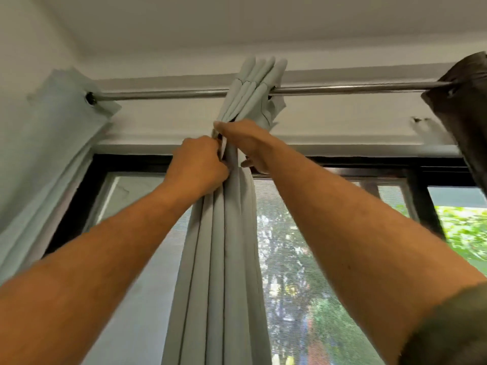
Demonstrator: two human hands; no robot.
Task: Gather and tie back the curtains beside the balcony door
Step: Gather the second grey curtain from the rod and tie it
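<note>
Below ceiling point(237, 27), both hands point(226, 151) clutch curtain point(224, 246).

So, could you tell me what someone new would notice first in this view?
Two bare hands, left hand and right hand, clutch a bunched pale grey-green curtain at centre, just under the metal rod. A dark curtain hangs at the rod's right end.

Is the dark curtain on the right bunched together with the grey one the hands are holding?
No: the dark curtain hangs apart at the rod's far right, while both hands grip only the grey curtain.
</note>
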